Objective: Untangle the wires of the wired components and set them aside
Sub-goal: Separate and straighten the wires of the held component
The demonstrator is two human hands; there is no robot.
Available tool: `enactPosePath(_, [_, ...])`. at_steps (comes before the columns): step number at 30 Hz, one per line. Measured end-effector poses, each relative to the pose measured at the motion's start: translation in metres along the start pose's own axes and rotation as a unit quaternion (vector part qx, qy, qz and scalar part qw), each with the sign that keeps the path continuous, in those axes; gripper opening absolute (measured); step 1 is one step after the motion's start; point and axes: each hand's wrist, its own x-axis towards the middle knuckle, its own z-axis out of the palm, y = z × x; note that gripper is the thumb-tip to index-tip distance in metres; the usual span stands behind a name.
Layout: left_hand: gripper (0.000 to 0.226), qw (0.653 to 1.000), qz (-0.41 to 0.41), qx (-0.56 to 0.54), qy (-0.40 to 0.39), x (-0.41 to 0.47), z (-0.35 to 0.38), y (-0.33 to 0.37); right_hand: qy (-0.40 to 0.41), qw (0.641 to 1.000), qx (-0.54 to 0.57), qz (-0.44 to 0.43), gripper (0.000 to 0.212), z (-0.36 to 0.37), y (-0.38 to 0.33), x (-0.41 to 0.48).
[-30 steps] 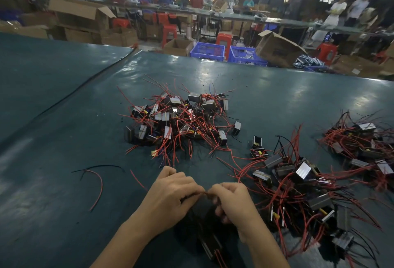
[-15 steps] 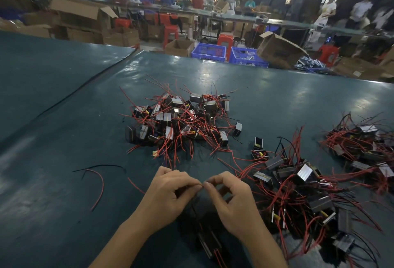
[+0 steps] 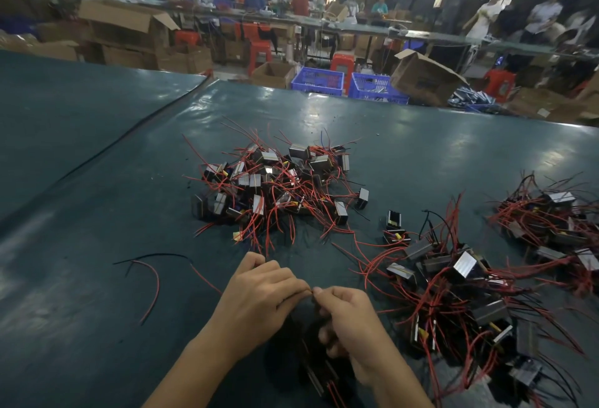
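My left hand [image 3: 259,297] and my right hand [image 3: 351,320] meet fingertip to fingertip near the table's front edge, both pinching a thin dark wire between them. Below the hands hangs a dark wired component [image 3: 319,375] with red leads, partly hidden by my right wrist. A pile of small block components with red wires [image 3: 275,187] lies ahead at the centre. A tangled heap of the same parts [image 3: 453,291] spreads to the right of my right hand. Another cluster [image 3: 557,222] sits at the far right.
The dark green table [image 3: 97,326] has a seam running diagonally at the left. Loose black and red wire pieces [image 3: 149,278] lie left of my hands. Beyond the far edge stand cardboard boxes [image 3: 424,76], blue crates [image 3: 319,81], red stools and several people.
My hands stay together at the same spot, with the fingertips shifting slightly on the wire. The view has tilted a little; the piles have not moved.
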Motion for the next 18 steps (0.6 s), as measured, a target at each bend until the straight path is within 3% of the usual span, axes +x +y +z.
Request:
enactPosePath(2, [0.024,1.0,0.003,0.007,0.004,0.001,0.0,0.001,-0.032,0.993,0.098,0.056,0.023,-0.002,-0.004,-0.002])
enactPosePath(4, [0.023,1.0,-0.007,-0.002,0.006,0.002,0.0,0.002,-0.05,0.989,0.126,0.051,0.021,-0.004,-0.005,-0.003])
enactPosePath(7, [0.021,0.996,-0.063,-0.068,0.003,0.002,-0.004,0.001,-0.022,0.991,0.006,-0.13,0.024,-0.006,-0.002,-0.002])
enactPosePath(10, [0.011,0.969,-0.144,-0.199,-0.013,0.001,-0.009,-0.002,-0.018,0.952,-0.12,-0.28,0.016,-0.014,-0.001,-0.004])
enactPosePath(14, [0.008,0.944,-0.164,-0.282,-0.04,0.003,-0.015,-0.001,0.014,0.929,-0.149,-0.337,0.005,-0.022,0.002,-0.001])
enactPosePath(18, [0.008,0.939,-0.167,-0.294,-0.064,0.002,-0.018,-0.002,0.009,0.921,-0.141,-0.363,0.009,-0.019,0.003,0.0])
